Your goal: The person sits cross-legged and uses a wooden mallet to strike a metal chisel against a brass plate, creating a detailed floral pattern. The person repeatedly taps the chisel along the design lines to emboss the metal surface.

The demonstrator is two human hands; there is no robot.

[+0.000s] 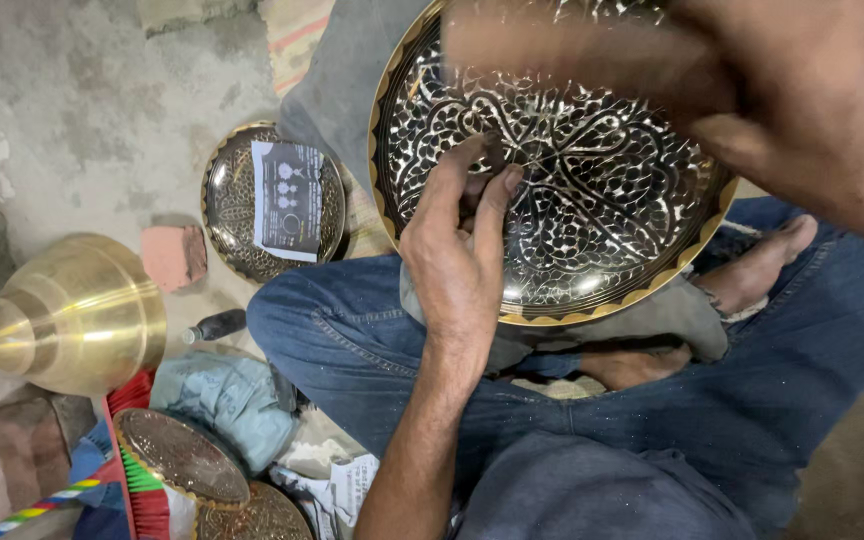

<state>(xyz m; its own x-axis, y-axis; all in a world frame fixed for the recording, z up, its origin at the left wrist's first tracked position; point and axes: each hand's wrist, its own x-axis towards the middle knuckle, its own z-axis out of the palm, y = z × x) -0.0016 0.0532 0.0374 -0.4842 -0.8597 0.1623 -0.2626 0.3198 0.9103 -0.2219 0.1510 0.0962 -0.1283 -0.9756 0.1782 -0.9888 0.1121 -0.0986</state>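
A large round brass plate (602, 200) with dense black-and-silver floral engraving rests tilted on my crossed legs, over a grey cloth (652, 320). My left hand (457, 260) lies on the plate's lower left part. Its thumb and fingers are pinched around a small dark tool (474, 188) that touches the engraved surface. My right hand (812, 110) is above the plate at the upper right, blurred by motion. It grips a brownish stick-like tool (562, 55) that reaches left across the plate's top.
A smaller engraved plate (227, 200) with a paper card (290, 200) on it lies on the concrete floor at the left. Nearby are a brick piece (174, 255), a big brass vessel (77, 315), a crumpled cloth (232, 400), and two more plates (182, 460).
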